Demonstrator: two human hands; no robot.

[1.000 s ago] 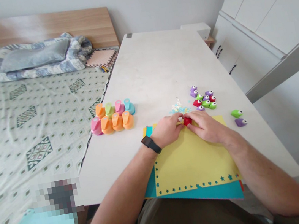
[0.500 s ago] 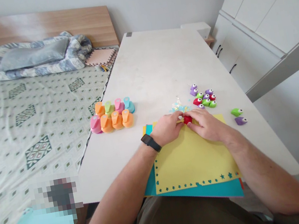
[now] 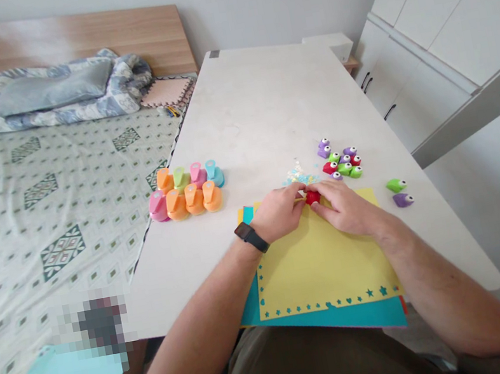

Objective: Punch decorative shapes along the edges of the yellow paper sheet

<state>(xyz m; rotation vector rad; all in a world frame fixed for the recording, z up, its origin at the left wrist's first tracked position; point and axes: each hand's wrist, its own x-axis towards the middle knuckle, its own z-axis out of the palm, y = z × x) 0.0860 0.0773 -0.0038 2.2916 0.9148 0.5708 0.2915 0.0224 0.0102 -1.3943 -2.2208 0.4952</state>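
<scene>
My right hand (image 3: 346, 206) is closed around a small red craft punch (image 3: 312, 197) at the far edge of the yellow paper (image 3: 322, 264). Beside the punch, my left hand (image 3: 280, 212) pinches that same paper edge; its fingertips almost meet those of the right hand. Small stars and hearts are cut along the paper's near and left edges, showing the teal paper (image 3: 341, 320) beneath. Just past my fingers lies a little heap of pale blue, white and yellow paper cut-outs (image 3: 298, 173). How far the paper sits inside the punch is hidden.
Large lever punches (image 3: 194, 199) stand in two rows at left on the white table (image 3: 263, 94). Several small punches (image 3: 345, 168) cluster at right, with a green punch (image 3: 396, 185) and a purple punch (image 3: 403, 200) apart. A bed (image 3: 94, 156) adjoins the table's left side.
Both hands keep their hold at the paper's far edge, with the red punch in nearly the same place. The whole view has shifted slightly.
</scene>
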